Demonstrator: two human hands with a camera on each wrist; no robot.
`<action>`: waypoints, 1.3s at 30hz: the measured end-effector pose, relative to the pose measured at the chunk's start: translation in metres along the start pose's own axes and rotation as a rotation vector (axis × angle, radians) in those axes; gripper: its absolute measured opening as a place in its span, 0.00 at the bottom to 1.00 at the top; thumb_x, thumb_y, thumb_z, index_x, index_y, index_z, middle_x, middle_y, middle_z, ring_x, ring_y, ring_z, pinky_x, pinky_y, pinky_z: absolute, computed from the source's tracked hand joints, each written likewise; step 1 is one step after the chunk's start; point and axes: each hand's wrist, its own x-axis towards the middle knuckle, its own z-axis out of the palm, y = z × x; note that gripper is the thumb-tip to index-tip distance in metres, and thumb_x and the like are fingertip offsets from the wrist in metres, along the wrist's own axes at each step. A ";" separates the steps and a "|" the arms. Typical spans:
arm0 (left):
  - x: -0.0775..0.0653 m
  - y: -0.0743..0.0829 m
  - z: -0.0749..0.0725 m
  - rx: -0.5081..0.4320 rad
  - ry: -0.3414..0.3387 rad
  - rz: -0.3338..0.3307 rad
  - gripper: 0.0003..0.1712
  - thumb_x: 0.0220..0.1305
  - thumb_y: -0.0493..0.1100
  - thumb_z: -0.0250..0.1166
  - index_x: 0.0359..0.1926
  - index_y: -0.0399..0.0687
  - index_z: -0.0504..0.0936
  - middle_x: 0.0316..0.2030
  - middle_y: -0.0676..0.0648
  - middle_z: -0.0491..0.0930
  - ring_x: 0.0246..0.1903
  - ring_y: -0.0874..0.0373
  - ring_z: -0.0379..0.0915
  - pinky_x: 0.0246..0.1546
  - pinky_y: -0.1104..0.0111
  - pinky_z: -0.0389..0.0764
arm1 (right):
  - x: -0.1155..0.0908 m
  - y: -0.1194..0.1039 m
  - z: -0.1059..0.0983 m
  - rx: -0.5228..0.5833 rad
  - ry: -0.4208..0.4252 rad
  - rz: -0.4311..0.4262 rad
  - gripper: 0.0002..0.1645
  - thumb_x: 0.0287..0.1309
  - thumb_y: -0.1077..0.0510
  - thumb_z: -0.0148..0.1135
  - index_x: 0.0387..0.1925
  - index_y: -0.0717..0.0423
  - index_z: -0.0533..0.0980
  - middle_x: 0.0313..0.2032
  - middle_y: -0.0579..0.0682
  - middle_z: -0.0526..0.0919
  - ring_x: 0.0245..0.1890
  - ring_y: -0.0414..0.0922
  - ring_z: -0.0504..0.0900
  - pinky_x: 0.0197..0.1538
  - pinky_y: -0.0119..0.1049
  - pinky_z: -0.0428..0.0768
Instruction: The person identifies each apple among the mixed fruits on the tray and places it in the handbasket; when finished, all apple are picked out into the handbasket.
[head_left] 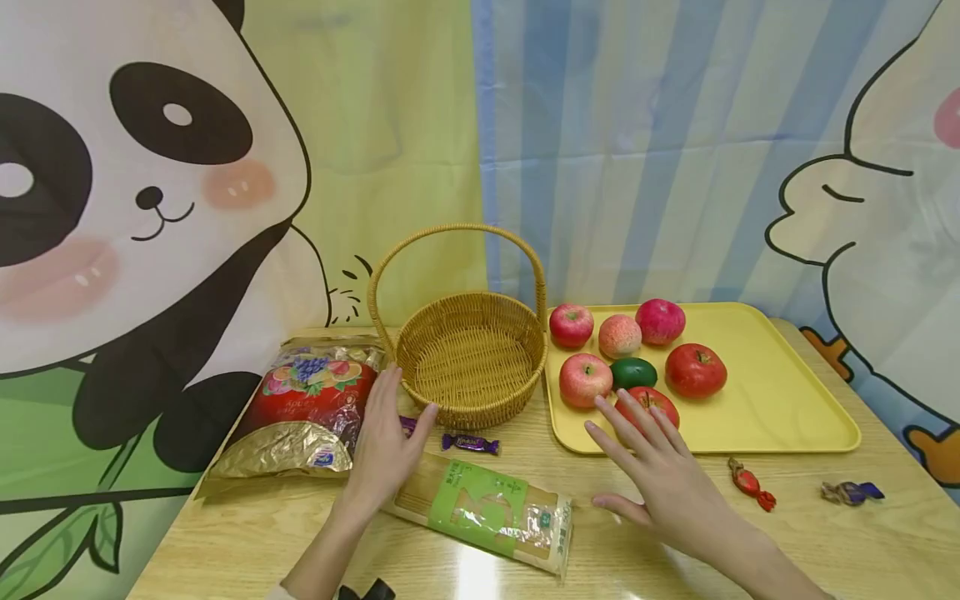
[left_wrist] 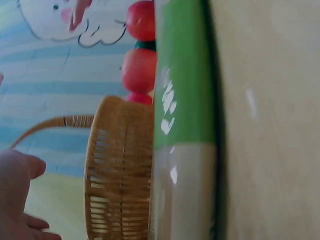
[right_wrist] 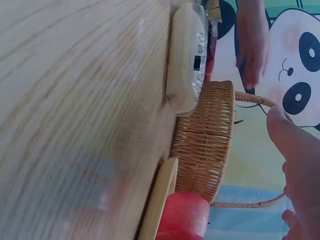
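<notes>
My left hand [head_left: 386,446] is held above the table with its fingers straight, between the red and gold candy bag [head_left: 303,400] and a long clear packet with a green label [head_left: 487,508]. The packet lies flat; its contents look tan. My right hand [head_left: 652,467], fingers spread, is by the front edge of the yellow tray [head_left: 780,375]. Its fingertips partly hide a red round fruit [head_left: 660,404]. Neither hand grips anything. Behind them stands a wicker basket [head_left: 472,358] with a tall handle. The left wrist view shows the packet [left_wrist: 185,100] close up.
On the tray are a red tomato-like fruit [head_left: 696,371], a dark green egg-shaped item [head_left: 633,373], an apple [head_left: 585,380] and several other fruits. Wrapped candies lie about: a purple one [head_left: 470,443] before the basket, a red one [head_left: 752,483] and a purple-brown one [head_left: 852,492] at right.
</notes>
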 end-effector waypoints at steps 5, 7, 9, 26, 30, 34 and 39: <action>0.028 -0.020 -0.005 -0.355 -0.122 -0.430 0.52 0.68 0.64 0.55 0.77 0.45 0.38 0.76 0.38 0.42 0.74 0.38 0.40 0.74 0.41 0.49 | 0.000 0.011 -0.008 0.108 0.061 0.077 0.43 0.65 0.30 0.47 0.71 0.52 0.63 0.74 0.53 0.57 0.75 0.53 0.51 0.79 0.36 0.38; 0.037 -0.027 -0.006 -0.495 -0.174 -0.550 0.52 0.68 0.64 0.54 0.77 0.47 0.37 0.77 0.39 0.42 0.75 0.40 0.40 0.74 0.44 0.50 | 0.000 0.019 -0.011 0.160 0.076 0.133 0.42 0.61 0.35 0.59 0.70 0.52 0.64 0.72 0.54 0.61 0.74 0.54 0.55 0.78 0.41 0.49; 0.044 -0.031 -0.004 -0.624 -0.212 -0.615 0.50 0.70 0.61 0.54 0.77 0.45 0.37 0.77 0.38 0.41 0.75 0.42 0.40 0.75 0.47 0.52 | 0.001 0.030 -0.014 0.215 0.069 0.206 0.43 0.56 0.43 0.68 0.69 0.53 0.65 0.69 0.56 0.65 0.70 0.55 0.61 0.74 0.50 0.60; 0.049 -0.036 0.013 -1.084 -0.204 -0.637 0.37 0.76 0.41 0.48 0.78 0.47 0.40 0.76 0.41 0.48 0.74 0.46 0.49 0.74 0.55 0.60 | -0.012 0.102 0.006 0.566 -0.301 0.566 0.47 0.55 0.46 0.70 0.68 0.64 0.62 0.65 0.69 0.66 0.58 0.68 0.73 0.55 0.63 0.78; 0.050 -0.036 0.014 -1.091 -0.209 -0.637 0.37 0.76 0.41 0.48 0.78 0.47 0.40 0.76 0.42 0.46 0.74 0.47 0.48 0.74 0.56 0.61 | -0.010 0.105 0.008 0.559 -0.343 0.581 0.53 0.51 0.42 0.72 0.70 0.62 0.60 0.66 0.70 0.65 0.61 0.69 0.69 0.57 0.65 0.75; 0.049 -0.037 0.013 -1.096 -0.209 -0.633 0.37 0.76 0.40 0.47 0.77 0.46 0.39 0.76 0.42 0.44 0.74 0.47 0.47 0.74 0.55 0.60 | -0.008 0.106 0.010 0.556 -0.357 0.599 0.54 0.49 0.40 0.73 0.69 0.61 0.61 0.64 0.70 0.68 0.61 0.67 0.70 0.57 0.63 0.77; 0.049 -0.037 0.013 -1.099 -0.206 -0.622 0.37 0.76 0.40 0.47 0.77 0.45 0.40 0.76 0.41 0.44 0.74 0.46 0.47 0.74 0.55 0.60 | -0.008 0.105 0.013 0.536 -0.325 0.615 0.52 0.47 0.40 0.74 0.67 0.60 0.63 0.61 0.70 0.72 0.58 0.66 0.73 0.56 0.62 0.78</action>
